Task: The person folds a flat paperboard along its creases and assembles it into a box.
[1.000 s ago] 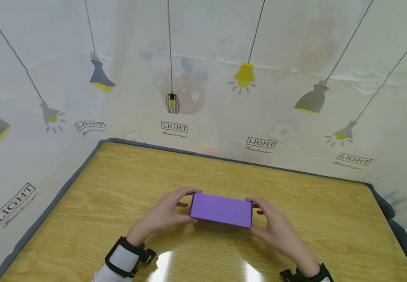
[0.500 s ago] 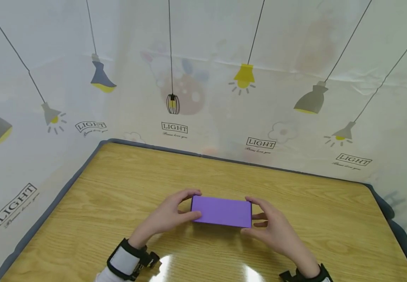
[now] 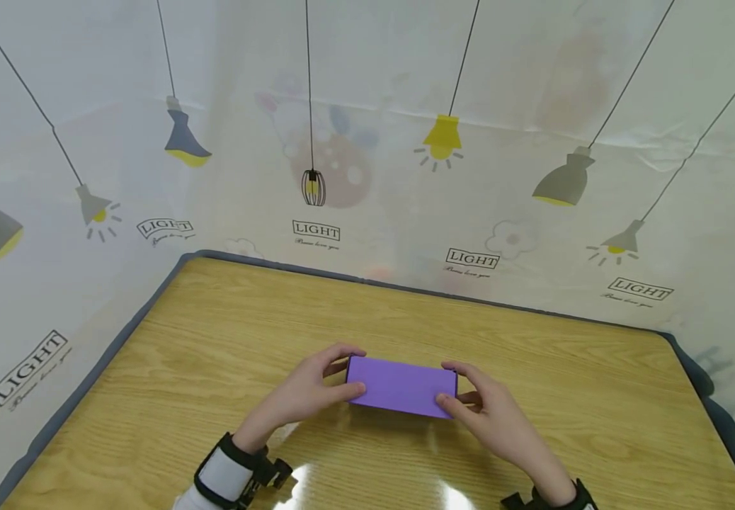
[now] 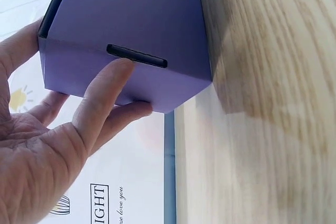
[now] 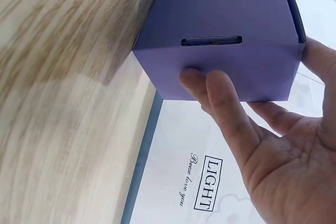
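A purple cardboard box (image 3: 401, 384) sits between the two hands in the head view, its long side facing the person. At its left end my left hand (image 3: 304, 388) grips it, with the thumb on the top face and the index finger at the far corner. My right hand (image 3: 498, 418) holds the opposite end the same way. Each wrist view shows an end of the box with a narrow slot; left fingertips (image 4: 122, 65) lie by one slot, right fingertips (image 5: 218, 80) beneath the other. Whether the box's underside fully touches the table cannot be told.
The wood-grain table (image 3: 265, 304) has a dark grey edge strip (image 3: 362, 281) along its back and sides. Behind it hangs a pale sheet (image 3: 393, 64) printed with lamps and the word LIGHT. Wrist straps (image 3: 227, 471) with cameras sit on both forearms.
Both thumbs have moved from the box's near edge onto its top face, the left before the right. The box has shifted slightly toward the person.
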`<act>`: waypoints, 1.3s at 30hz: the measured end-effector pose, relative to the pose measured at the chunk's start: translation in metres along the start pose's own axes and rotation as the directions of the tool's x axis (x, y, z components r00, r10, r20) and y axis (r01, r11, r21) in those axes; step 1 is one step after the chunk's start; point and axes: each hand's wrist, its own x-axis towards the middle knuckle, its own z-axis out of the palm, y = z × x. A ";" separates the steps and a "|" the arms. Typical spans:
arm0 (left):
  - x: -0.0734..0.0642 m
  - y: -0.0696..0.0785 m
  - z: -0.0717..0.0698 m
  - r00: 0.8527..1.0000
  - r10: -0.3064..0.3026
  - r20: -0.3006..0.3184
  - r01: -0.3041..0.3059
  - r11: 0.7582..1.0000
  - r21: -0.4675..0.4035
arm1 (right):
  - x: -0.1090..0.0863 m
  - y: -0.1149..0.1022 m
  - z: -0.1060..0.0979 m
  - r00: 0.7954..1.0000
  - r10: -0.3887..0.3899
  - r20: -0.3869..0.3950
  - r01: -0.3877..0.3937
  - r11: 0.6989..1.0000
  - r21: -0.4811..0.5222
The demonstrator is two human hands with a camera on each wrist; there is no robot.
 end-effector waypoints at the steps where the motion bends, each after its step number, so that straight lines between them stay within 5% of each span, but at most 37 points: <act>1: 0.000 0.000 0.000 1.000 -0.003 0.000 0.003 1.000 -0.001 | 0.000 0.000 0.000 1.000 0.004 -0.003 -0.004 1.000 -0.003; 10: 0.000 0.005 0.007 0.998 0.048 -0.029 -0.045 0.995 0.085 | 0.000 0.001 0.003 0.999 -0.040 -0.038 0.039 0.999 -0.022; 18: 0.004 0.008 0.018 0.992 0.096 -0.085 -0.073 0.967 0.245 | 0.001 -0.001 0.013 0.980 -0.167 -0.110 0.143 0.970 -0.196; 28: 0.002 0.014 0.029 0.991 0.109 -0.075 -0.076 0.933 0.351 | -0.001 -0.008 0.016 0.988 -0.139 -0.074 0.117 0.961 -0.252; 39: 0.002 0.015 0.031 0.996 0.088 -0.020 -0.071 0.901 0.428 | 0.000 -0.008 0.027 0.983 -0.153 -0.104 0.101 0.915 -0.392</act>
